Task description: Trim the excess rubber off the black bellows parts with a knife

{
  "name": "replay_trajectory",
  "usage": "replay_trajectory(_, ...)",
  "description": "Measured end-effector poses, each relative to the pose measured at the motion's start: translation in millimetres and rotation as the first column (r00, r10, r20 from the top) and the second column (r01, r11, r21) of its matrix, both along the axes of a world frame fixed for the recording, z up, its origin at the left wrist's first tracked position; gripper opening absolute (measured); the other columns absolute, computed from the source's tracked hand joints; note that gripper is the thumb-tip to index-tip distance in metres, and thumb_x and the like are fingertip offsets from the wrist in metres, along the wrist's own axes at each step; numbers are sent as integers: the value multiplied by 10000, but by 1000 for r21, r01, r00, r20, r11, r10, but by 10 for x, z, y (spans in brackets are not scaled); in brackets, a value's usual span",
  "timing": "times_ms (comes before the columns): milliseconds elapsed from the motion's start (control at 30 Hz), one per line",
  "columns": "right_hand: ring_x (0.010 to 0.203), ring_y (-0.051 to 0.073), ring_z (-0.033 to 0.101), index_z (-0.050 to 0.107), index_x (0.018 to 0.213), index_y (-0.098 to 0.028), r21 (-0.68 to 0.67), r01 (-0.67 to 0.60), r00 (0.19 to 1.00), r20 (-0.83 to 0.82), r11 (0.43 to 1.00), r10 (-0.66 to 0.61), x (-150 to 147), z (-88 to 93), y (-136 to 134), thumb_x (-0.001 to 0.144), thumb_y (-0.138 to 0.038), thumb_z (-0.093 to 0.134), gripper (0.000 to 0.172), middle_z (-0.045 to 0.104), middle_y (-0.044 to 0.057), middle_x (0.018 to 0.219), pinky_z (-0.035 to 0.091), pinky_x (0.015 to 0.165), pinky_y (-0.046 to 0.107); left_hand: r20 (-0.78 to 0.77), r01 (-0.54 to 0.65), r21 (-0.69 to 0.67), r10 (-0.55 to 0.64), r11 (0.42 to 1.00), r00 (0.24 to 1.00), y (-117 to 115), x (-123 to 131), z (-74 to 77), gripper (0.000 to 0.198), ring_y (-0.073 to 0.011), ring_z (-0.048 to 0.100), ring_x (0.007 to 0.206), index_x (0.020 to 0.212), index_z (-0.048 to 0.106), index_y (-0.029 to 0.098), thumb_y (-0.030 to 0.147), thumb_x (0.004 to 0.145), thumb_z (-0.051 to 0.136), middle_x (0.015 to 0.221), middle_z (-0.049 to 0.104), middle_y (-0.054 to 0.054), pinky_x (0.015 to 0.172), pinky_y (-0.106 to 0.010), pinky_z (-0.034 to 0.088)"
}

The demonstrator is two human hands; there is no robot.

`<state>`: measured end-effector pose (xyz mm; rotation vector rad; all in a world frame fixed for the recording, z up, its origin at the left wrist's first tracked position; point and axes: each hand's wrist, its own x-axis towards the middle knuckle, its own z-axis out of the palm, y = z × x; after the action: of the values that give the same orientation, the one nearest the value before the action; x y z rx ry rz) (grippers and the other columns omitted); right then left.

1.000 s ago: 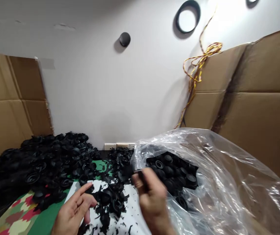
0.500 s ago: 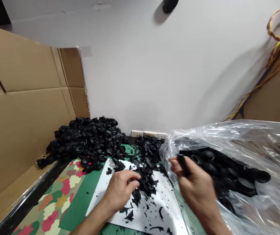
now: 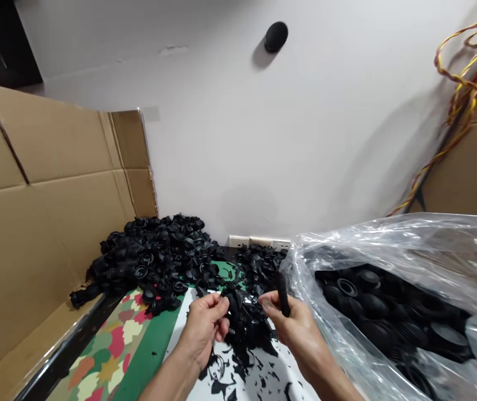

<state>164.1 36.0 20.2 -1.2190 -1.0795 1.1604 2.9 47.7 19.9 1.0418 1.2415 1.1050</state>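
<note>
Black tool (image 3: 283, 295) near clear bag's edge (image 3: 300, 278)

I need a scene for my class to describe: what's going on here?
A person's right hand holds a slim black stick; the left hand is at a heap of black scraps on a white sheet, its grip unclear. Black parts are piled at back left, and more lie in a clear bag at right.

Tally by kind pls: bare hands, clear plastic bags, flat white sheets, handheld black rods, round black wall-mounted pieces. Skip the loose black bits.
Left hand and right hand, bare: 2
Clear plastic bag: 1
Flat white sheet: 1
Handheld black rod: 1
Round black wall-mounted piece: 1
Total: 6
</note>
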Motion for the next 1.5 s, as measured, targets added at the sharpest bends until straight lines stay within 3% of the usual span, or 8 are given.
replay_trajectory(167,600,196,516,580,631,-188,76,-46,949,314,996,20,-242,31,-35,728,-316,541,166,590,24,609,360,575,291,81,-23,-10,24,1000,996,-91,-9,-40,470,-45,359,340,573,462,191,564,516,743,420,429,77,337,-161,206)
replay_trajectory(367,573,194,513,386,560,-230,132,-96,807,591,987,0,-370,1,-11,664,-77,471,204,558,31,595,321,530,265,47,-28,36,26,999,999,-95,19,-165,467,-42,348,350,530,486,169,521,506,792,402,414,82,351,-168,192)
replay_trajectory(667,576,177,505,397,598,-225,92,-210,760,641,973,103,-357,-93,45,677,-65,441,184,540,13,590,318,523,247,19,-74,57,73,996,997,-68,-6,-302,463,-35,321,361,509,500,155,507,499,802,412,392,90,376,-172,187)
replay_trajectory(800,545,159,475,409,548,-222,80,-164,815,573,983,90,-381,-121,55,650,-89,488,185,508,-10,548,302,509,243,38,-75,46,73,996,997,-69,-32,-301,470,-42,334,343,512,503,159,535,514,785,394,398,84,371,-173,193)
replay_trajectory(1000,536,167,471,633,726,-170,38,-53,987,152,998,46,-221,-125,97,751,-427,525,280,538,-5,562,346,501,263,101,-74,17,72,997,992,-66,-53,-304,496,-35,317,351,531,500,157,590,564,739,369,434,70,384,-169,185)
replay_trajectory(1200,723,203,537,674,717,-203,167,108,991,64,980,-120,-71,-18,22,757,-541,559,359,634,28,767,404,649,289,167,-78,-15,79,997,983,-61,-48,-335,503,-26,346,358,540,454,168,564,557,764,400,407,92,378,-156,176)
replay_trajectory(1367,419,125,413,654,784,-169,114,3,999,-46,993,2,-117,-158,54,703,-595,616,436,462,-50,444,313,433,246,154,-87,-8,87,996,984,-70,-57,-351,472,-25,338,353,553,483,159,541,591,758,380,460,71,374,-154,187)
replay_trajectory(1500,410,126,449,643,809,-160,105,-38,985,-163,994,55,-205,-291,63,641,-492,726,381,490,-51,446,360,422,246,139,-100,11,98,995,985,-84,-65,-347,464,-32,360,348,559,519,150,549,593,752,366,499,50,376,-158,229)
